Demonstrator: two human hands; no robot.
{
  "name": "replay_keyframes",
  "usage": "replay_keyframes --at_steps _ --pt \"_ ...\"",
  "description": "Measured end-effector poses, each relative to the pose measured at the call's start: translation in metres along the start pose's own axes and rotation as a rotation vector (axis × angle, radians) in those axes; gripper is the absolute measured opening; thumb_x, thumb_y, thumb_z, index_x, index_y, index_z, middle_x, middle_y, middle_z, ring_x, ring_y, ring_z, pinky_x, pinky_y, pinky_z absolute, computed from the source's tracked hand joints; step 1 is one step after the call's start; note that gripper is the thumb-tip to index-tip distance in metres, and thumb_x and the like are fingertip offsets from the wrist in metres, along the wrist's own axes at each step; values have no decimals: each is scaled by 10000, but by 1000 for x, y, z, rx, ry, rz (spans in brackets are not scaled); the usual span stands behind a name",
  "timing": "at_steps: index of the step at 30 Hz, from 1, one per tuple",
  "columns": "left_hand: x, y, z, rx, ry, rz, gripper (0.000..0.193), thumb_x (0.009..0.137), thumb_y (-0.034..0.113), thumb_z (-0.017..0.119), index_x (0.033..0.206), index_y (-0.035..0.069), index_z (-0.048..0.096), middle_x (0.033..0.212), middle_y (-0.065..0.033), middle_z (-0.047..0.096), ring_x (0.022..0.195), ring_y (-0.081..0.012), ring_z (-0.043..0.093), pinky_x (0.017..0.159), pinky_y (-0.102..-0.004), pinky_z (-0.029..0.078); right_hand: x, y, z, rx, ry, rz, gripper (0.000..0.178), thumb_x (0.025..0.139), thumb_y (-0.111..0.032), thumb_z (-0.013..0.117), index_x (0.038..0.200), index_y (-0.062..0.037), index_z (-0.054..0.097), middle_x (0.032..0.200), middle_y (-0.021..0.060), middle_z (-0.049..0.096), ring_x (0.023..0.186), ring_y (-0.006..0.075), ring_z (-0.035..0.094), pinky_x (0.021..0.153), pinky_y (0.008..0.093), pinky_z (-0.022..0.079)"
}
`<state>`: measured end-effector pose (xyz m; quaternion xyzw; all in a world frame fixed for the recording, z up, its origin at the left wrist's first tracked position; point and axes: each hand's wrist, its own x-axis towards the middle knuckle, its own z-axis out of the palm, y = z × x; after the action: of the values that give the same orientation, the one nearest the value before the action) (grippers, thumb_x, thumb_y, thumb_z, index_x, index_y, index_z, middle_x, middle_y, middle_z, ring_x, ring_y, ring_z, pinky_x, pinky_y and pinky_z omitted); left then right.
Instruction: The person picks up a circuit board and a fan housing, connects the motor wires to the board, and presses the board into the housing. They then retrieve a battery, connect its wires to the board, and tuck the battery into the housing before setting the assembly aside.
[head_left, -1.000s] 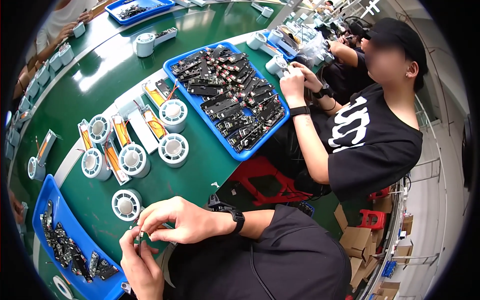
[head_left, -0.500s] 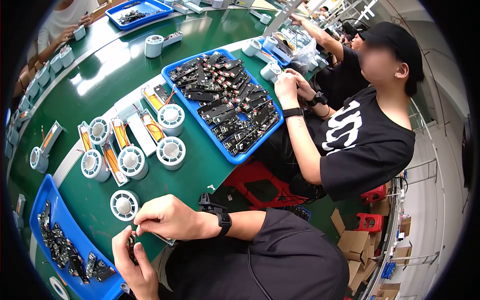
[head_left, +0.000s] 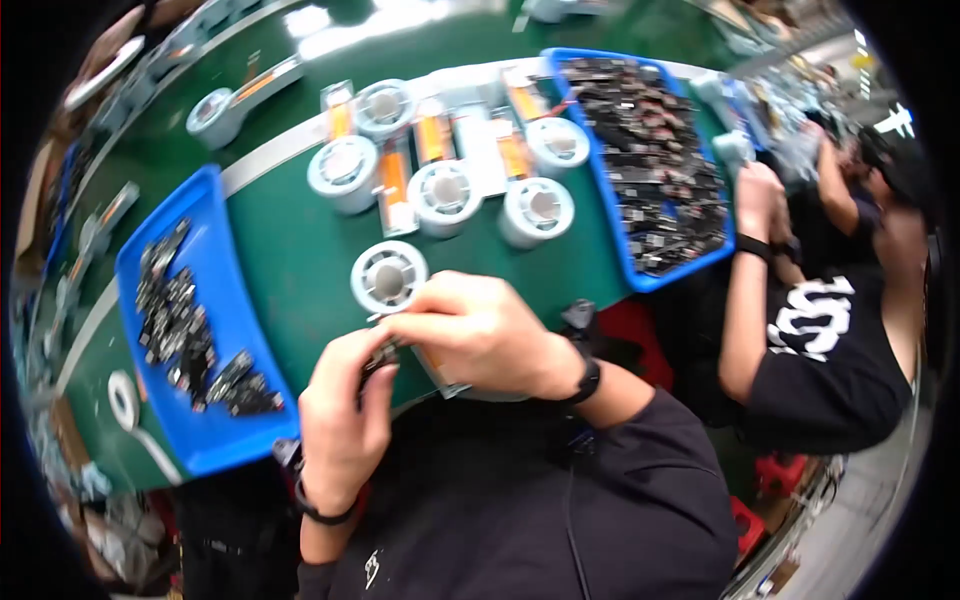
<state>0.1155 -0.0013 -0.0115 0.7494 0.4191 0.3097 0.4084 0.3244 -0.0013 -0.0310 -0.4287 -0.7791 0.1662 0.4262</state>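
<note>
The left hand (head_left: 342, 405) is pinching a small dark part (head_left: 377, 359) just below the nearest round white fan (head_left: 390, 278). The right hand (head_left: 490, 335) is reaching its top; I cannot tell if it is pinching. Blue trays (head_left: 225, 300) are lying left and right of that fan.

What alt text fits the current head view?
A person's left hand holds a small dark part, the right hand close against it, at a green table. Beyond are pale round-headed units between two blue trays of dark components; a co-worker in black is at right.
</note>
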Motion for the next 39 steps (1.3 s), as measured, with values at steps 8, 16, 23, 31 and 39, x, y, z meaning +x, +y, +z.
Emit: replay_keyframes --at_steps 8,16,23,31,39 --pt "-25 -15 -27 -56 -8 -9 371 947 -27 682 1305 -1 591 1171 -189 672 972 -312 723 816 -365 589 3 -22 37 158 75 27 258 729 58 823 967 -29 779 849 92 708 685 223 656 573 323 509" --pt "-31 -14 -22 -154 23 -82 375 948 1 700 1300 6 573 1117 -194 675 924 -325 719 770 -375 582 4 -26 45 -1 130 -122 270 685 59 845 931 -4 751 828 83 696 611 210 624 516 316 472" --pt "-33 -19 -25 -169 -10 -63 373 945 -8 701 1296 8 576 1123 -183 686 950 -329 719 799 -386 582 9 -16 33 -25 54 -248 256 710 -20 834 948 -19 740 827 57 670 606 196 604 507 314 473" --pt "-33 -19 -28 -177 -18 22 367 931 -10 716 1276 8 593 1152 -182 694 1002 -346 716 845 -397 583 12 -16 30 -53 0 -330 289 667 8 835 940 12 742 817 86 676 586 209 602 496 309 467" --pt "-35 -24 -27 -172 6 8 338 922 -35 715 1244 -10 615 1156 -176 688 1004 -312 721 841 -369 602 7 -26 39 -136 2 -276 264 677 12 838 917 19 730 793 81 677 577 212 623 498 313 480"
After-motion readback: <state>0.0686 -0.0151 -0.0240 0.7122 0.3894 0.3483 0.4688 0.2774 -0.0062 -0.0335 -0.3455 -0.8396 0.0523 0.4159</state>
